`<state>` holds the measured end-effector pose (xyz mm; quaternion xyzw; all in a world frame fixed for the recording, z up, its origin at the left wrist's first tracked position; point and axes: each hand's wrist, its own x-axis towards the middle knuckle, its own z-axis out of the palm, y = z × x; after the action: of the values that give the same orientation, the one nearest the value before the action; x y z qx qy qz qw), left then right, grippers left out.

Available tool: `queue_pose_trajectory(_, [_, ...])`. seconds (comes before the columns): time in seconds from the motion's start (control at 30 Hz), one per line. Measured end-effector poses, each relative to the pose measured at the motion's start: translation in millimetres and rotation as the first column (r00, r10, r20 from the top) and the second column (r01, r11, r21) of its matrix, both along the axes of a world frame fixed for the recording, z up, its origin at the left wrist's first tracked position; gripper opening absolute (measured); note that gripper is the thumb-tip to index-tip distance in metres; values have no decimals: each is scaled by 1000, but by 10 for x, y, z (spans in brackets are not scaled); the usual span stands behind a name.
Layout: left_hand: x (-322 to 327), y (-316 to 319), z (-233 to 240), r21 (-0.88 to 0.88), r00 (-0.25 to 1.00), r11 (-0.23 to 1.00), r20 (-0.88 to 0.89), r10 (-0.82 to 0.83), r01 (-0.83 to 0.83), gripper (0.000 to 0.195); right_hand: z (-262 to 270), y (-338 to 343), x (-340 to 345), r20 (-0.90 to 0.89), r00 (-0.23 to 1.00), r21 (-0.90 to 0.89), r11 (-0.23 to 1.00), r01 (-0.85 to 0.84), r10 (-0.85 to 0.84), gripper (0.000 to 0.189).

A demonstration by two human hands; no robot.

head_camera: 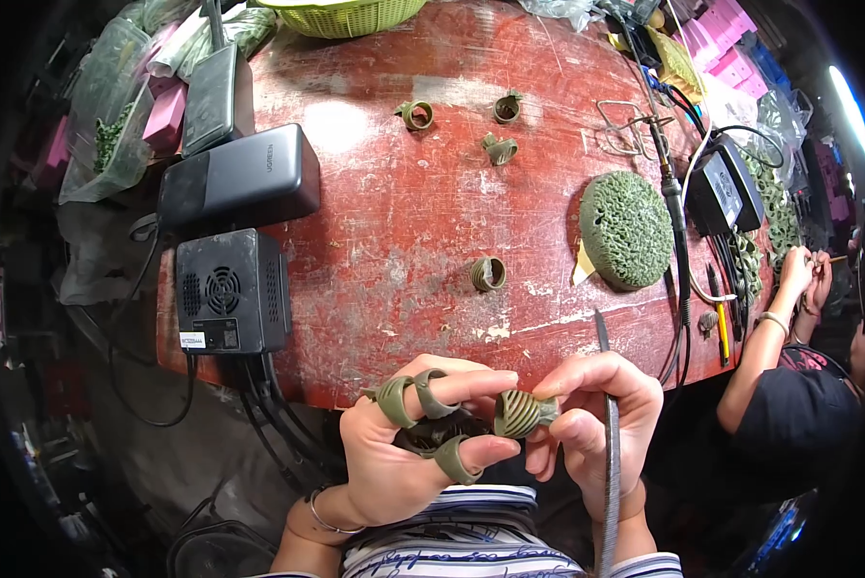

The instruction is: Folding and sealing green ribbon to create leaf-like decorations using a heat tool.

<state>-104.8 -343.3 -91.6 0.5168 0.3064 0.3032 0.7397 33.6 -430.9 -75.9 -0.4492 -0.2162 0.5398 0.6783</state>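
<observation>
My left hand (403, 448) wears several green wax-like rings on its fingers and thumb. Between its index finger and thumb sits a ribbed green ring (517, 414), which my right hand (599, 419) pinches from the other side. A slim metal tool with a pointed blade (610, 448) lies across my right hand, its tip up over the table edge. Further up the worn red table (389, 289) lie a ribbed ring (489, 274) and three more green rings (417, 115), (507, 107), (501, 149); part of my left palm is hidden.
At left stand a power bank (241, 180) and a black vented box (232, 292) with cables. A round green textured block (626, 231), a soldering-iron-like handpiece (674, 209) and a yellow pencil-like tool (722, 329) lie right. A co-worker's arm (761, 347) is at far right; a green basket (349, 16) stands behind.
</observation>
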Motion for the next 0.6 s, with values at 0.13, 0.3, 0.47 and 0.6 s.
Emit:
queue_pose_trajectory(0.13, [40, -41, 36, 62, 998, 997, -22, 55, -53, 39, -13, -47, -4, 154, 988, 81, 997, -3, -9, 24])
queue_pose_trajectory(0.3, [42, -50, 47, 29, 996, 998, -75, 51, -49, 41, -39, -59, -46, 465, 880, 119, 992, 45, -96, 24])
queue_pose_trajectory(0.47, [44, -18, 103, -109, 998, 994, -57, 1, -7, 44, -109, -106, -31, 772, 616, 180, 983, 25, -157, 32])
queue_pose_trajectory(0.6, [35, -21, 21, 97, 997, 994, -63, -51, 57, 46, -45, -110, -20, 918, 359, 201, 978, -60, -166, 38])
